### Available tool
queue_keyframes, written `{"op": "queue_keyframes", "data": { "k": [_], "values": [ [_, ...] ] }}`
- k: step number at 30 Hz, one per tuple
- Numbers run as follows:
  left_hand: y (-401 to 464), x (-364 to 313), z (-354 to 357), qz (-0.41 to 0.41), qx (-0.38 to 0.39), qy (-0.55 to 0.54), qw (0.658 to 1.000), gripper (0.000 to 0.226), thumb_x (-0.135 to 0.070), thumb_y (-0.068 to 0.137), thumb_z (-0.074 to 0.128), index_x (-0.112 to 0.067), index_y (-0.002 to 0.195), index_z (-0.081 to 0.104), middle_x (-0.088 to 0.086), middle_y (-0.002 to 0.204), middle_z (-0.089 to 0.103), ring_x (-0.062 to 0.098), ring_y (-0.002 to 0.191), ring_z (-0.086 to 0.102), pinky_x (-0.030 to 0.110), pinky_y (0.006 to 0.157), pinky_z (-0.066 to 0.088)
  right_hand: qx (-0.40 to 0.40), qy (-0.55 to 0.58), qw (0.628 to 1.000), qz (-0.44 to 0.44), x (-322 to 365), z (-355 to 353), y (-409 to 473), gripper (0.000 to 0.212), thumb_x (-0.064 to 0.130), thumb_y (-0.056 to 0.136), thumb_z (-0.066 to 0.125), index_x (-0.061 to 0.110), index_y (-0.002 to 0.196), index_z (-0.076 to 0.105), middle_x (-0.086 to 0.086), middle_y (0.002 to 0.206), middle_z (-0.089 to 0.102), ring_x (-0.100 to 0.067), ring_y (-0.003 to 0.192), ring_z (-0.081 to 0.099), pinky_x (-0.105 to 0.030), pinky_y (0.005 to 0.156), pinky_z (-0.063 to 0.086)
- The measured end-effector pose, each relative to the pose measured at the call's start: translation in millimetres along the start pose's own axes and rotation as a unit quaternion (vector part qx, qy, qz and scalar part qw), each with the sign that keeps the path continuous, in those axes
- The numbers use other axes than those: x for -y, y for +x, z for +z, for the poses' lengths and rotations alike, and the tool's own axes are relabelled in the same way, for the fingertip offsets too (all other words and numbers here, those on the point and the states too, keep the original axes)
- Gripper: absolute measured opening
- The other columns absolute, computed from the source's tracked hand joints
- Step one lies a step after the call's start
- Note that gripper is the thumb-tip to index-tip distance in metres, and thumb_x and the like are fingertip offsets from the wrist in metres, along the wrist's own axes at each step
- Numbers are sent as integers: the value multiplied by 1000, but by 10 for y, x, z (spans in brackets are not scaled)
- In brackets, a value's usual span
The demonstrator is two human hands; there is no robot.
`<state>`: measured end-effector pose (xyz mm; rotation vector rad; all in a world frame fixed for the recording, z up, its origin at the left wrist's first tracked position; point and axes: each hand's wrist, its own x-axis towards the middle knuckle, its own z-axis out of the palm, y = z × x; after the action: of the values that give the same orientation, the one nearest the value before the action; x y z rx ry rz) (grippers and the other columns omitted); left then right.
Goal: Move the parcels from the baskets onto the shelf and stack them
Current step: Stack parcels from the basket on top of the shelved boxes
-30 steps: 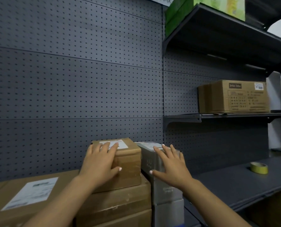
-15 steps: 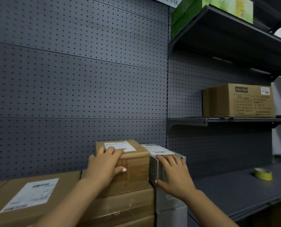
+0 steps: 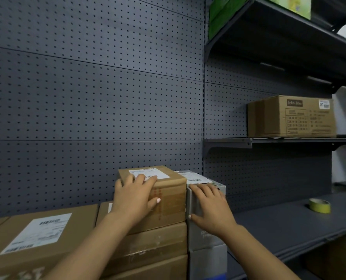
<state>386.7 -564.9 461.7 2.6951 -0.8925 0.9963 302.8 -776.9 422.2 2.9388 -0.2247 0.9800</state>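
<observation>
Against grey pegboard, left hand (image 3: 134, 197) and right hand (image 3: 210, 207) lie spread on top brown parcel (image 3: 168, 197) and grey parcel (image 3: 208, 233) at 3 o'clock, apparently squaring stacks; next, let go.

Brown parcel (image 3: 168, 201), grey parcel (image 3: 206, 235), yellow tape roll (image 3: 319, 205), dotted charcoal pegboard (image 3: 87, 98).

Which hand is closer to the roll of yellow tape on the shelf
Right. The right hand lies on the grey parcel, on the side toward the yellow tape roll though well short of it. The left hand rests on the brown parcel, farther left.
</observation>
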Motion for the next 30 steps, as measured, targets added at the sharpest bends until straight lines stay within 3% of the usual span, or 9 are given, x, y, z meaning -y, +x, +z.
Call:
{"op": "queue_keyframes", "data": {
  "k": [2, 16, 21, 25, 30],
  "values": [
    [1, 13, 2, 9, -5, 7, 1000, 61, -61, 90, 42, -40, 144, 23, -10, 145, 36, 19, 134, 29, 50, 112, 20, 0, 5, 1000, -3, -9, 4, -10, 84, 53, 82, 60, 34, 149, 13, 8, 153, 22, -22, 143, 12, -38, 117, 13],
    [28, 94, -12, 36, 12, -14, 999, 59, -61, 90, 43, -41, 142, 26, -11, 144, 37, 17, 131, 31, 44, 109, 25, -4, 13, 1000, -2, -23, 61, 6, 83, 52, 81, 62, 33, 148, 16, 6, 152, 24, -22, 142, 12, -38, 117, 18],
    [31, 94, -64, 43, 21, 17, 999, 64, -62, 89, 43, -39, 145, 22, -9, 145, 37, 17, 133, 33, 43, 111, 24, 34, 9, 999, 3, -13, -49, 27, 85, 56, 86, 55, 33, 151, 7, 4, 158, 15, -24, 146, 7, -43, 118, 14],
    [19, 63, -228, 66, -12, 27, 997, 71, -65, 87, 45, -35, 147, 22, -6, 145, 39, 19, 133, 35, 39, 111, 24, 27, -17, 999, -21, -13, -387, -27, 85, 63, 88, 46, 34, 152, -3, 4, 161, 2, -21, 148, -1, -43, 118, 7],
    [-242, -324, -433, 146, -55, -23, 988, 70, -61, 87, 49, -32, 147, 25, -6, 145, 39, 16, 133, 34, 34, 110, 24, 8, -11, 998, -63, -92, -790, -458, 79, 62, 90, 45, 36, 152, 3, 6, 161, 6, -15, 147, 1, -39, 120, 8]
  ]
}}
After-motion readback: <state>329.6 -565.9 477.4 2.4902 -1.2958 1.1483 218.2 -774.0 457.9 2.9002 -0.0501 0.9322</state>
